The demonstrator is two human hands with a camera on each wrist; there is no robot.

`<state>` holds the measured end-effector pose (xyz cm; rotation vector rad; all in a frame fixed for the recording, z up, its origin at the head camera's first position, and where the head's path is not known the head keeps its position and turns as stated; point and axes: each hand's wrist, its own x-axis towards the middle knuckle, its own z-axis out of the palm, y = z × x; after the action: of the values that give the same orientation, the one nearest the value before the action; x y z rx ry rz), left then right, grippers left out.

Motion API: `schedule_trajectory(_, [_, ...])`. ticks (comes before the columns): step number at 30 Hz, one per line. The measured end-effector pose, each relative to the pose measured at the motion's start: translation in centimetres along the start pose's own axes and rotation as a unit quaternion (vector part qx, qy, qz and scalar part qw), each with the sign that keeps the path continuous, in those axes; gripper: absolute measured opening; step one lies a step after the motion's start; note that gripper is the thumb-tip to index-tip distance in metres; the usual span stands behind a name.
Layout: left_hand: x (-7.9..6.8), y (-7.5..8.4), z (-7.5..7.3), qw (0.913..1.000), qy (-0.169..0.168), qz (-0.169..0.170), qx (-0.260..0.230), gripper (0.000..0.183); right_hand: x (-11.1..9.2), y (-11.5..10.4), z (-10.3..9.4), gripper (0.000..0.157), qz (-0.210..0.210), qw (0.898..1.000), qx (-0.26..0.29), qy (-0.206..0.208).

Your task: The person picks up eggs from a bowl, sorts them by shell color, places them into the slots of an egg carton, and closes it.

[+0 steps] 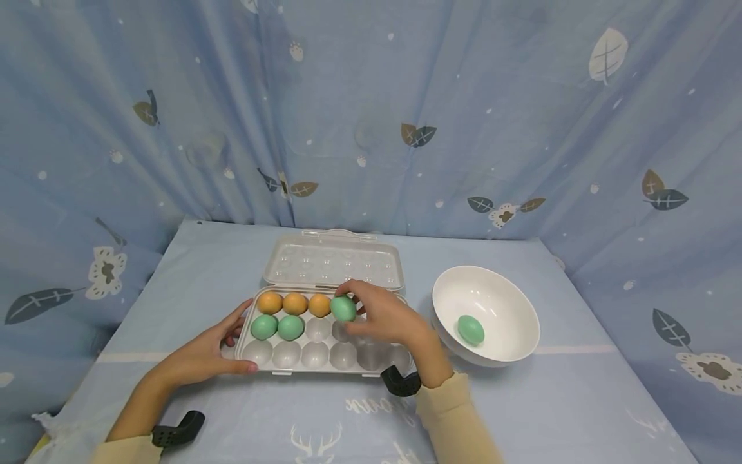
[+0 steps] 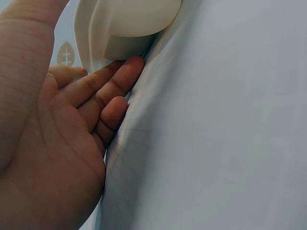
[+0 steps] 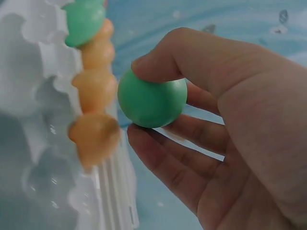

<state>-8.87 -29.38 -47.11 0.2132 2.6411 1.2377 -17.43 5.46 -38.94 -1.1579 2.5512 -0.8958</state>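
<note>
My right hand (image 1: 382, 314) pinches a green egg (image 3: 152, 98) between thumb and fingertips, above the back row of the egg tray (image 1: 278, 372). In that row, left of the held egg, sit orange eggs (image 1: 295, 303). Two green eggs (image 1: 290, 327) fill the left cups of the middle row. The front row's visible cups hold nothing. My left hand (image 1: 194, 356) grips the tray's left end, thumb at the front corner; in the left wrist view its fingertips (image 2: 129, 72) touch the tray's side low down. Some cups are hidden by my right hand.
Behind the tray its clear lid (image 1: 336, 258) lies folded back. A white bowl (image 1: 510, 296) stands to the right, with one green egg (image 1: 471, 330) inside. A light blue cloth (image 1: 580, 386) covers the table, and a patterned curtain (image 1: 359, 96) hangs behind and at the sides.
</note>
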Motion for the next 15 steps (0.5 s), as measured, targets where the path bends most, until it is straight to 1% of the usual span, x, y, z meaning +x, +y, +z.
schedule_trajectory(6, [0.0,0.0,0.0,1.0,0.001,0.0,0.001,0.121,0.8,-0.8,1.5,0.049,-0.014,0.999,-0.029,-0.021])
schedule_trajectory(15, [-0.1,-0.2,-0.1,0.9999,0.001,0.013,-0.009,0.121,1.6,-1.3,3.7,0.047,-0.047,0.992,-0.113,-0.038])
